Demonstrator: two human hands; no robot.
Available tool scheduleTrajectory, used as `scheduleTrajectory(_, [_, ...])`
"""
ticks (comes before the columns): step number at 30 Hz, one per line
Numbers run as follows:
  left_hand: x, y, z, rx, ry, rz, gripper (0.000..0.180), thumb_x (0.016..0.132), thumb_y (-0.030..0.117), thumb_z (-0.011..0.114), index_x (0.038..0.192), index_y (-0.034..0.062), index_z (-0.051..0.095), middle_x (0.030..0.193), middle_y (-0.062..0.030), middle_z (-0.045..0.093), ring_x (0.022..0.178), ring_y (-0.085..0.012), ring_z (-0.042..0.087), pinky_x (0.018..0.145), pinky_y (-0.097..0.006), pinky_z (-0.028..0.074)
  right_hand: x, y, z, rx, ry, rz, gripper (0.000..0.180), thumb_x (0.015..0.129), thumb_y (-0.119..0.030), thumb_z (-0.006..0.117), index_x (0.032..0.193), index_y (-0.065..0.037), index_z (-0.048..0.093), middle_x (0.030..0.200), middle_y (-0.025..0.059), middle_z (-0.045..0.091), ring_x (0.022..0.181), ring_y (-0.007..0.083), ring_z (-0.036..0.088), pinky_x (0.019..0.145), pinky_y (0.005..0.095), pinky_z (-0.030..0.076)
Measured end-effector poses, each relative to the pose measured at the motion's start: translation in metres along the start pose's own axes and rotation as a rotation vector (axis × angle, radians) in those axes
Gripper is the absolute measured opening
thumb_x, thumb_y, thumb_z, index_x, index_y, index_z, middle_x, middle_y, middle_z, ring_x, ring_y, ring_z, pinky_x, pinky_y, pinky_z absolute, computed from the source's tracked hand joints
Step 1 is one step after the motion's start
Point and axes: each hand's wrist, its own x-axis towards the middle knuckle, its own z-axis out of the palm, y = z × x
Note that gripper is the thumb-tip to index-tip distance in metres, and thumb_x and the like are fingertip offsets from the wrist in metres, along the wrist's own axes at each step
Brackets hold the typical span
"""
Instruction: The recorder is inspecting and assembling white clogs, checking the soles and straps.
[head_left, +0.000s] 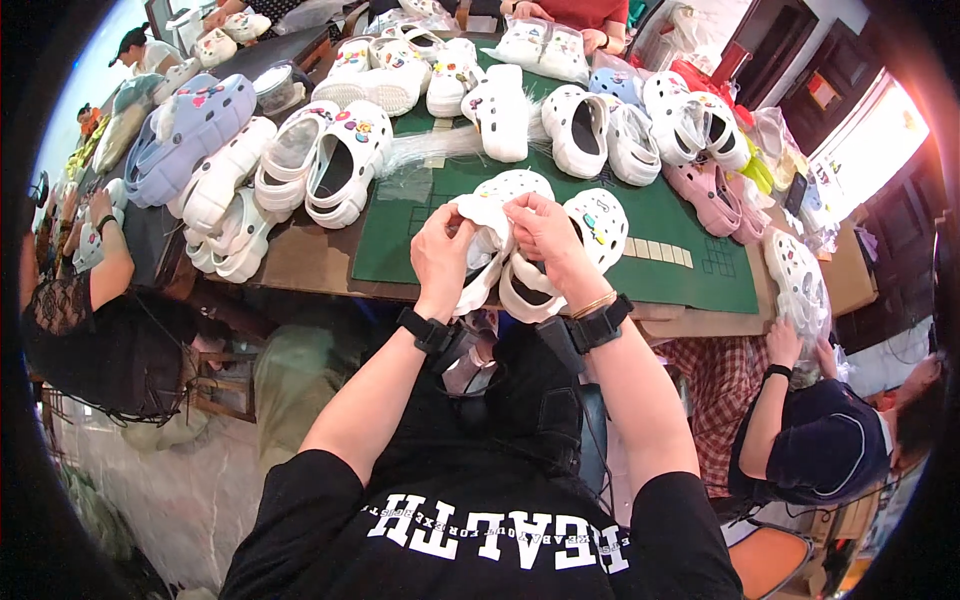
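Note:
Right in front of me a pair of white clogs lies at the near edge of the table, heels toward me. Above the left clog (515,184), my left hand (443,255) and my right hand (548,238) are closed on a thin, crumpled white piece (484,214); whether it is plastic or paper I cannot tell. Fingertips of both hands pinch it from either side. Colourful charms dot the toe of the right clog (603,232), which is next to my right hand. My fingers hide part of both clog openings.
A green cutting mat (700,280) covers the table's middle. Around it stand white clogs (345,160), blue clogs (190,135) and pink clogs (715,200). A bundle of clear plastic (430,148) lies beyond my hands. Co-workers sit left, right and across; one person's hand (785,343) touches a bagged clog.

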Motion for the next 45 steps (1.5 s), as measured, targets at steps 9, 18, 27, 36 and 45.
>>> scheduleTrajectory(9, [0.006,-0.006,-0.026,-0.209,-0.211,-0.121,0.02,0.091,0.009,0.063,0.107,-0.0005,0.07,0.089,-0.0039,0.073,0.076,-0.0065,0.063,0.068,-0.023,0.049,-0.033,-0.031,-0.016,-0.086,0.164,-0.301,0.009,0.095,-0.017,0.063,0.093,-0.008,0.06,0.061,-0.0117,0.039,0.05,-0.0017,0.03,0.045,0.0189,0.019])
scheduleTrajectory(18, [0.004,0.002,-0.013,-0.113,-0.096,-0.057,0.017,0.09,0.008,0.064,0.102,-0.003,0.07,0.086,-0.0042,0.072,0.076,-0.0072,0.064,0.066,-0.022,0.049,-0.049,-0.018,-0.046,-0.2,0.199,-0.34,0.012,0.091,-0.016,0.066,0.09,-0.004,0.062,0.068,-0.0061,0.053,0.061,0.0023,0.042,0.054,0.0206,0.032])
scheduleTrajectory(27, [-0.005,0.005,-0.03,-0.092,-0.174,-0.047,0.017,0.093,0.007,0.063,0.106,-0.0025,0.069,0.088,-0.003,0.072,0.078,-0.0066,0.064,0.064,-0.023,0.049,-0.066,-0.019,-0.064,-0.313,0.312,-0.432,0.01,0.094,-0.012,0.063,0.098,-0.003,0.064,0.066,-0.0058,0.051,0.059,0.0021,0.042,0.053,0.02,0.033])
scheduleTrajectory(36, [-0.018,0.005,-0.056,-0.134,-0.125,0.126,0.014,0.095,0.004,0.059,0.107,0.0007,0.063,0.101,-0.0082,0.071,0.094,-0.0165,0.068,0.084,-0.029,0.052,-0.093,-0.016,-0.069,-0.425,0.588,-0.688,0.009,0.094,-0.009,0.061,0.1,-0.003,0.066,0.072,-0.0049,0.056,0.064,0.0014,0.045,0.056,0.0202,0.035])
scheduleTrajectory(45, [-0.04,-0.02,-0.073,-0.117,-0.223,-0.058,0.059,0.089,0.018,0.069,0.143,0.0104,0.046,0.143,-0.0122,0.049,0.123,-0.0262,0.053,0.094,-0.037,0.047,-0.115,-0.037,-0.064,-0.604,0.947,-1.083,0.014,0.097,-0.012,0.057,0.108,-0.007,0.063,0.075,-0.0022,0.06,0.068,0.0124,0.058,0.062,0.0244,0.046])
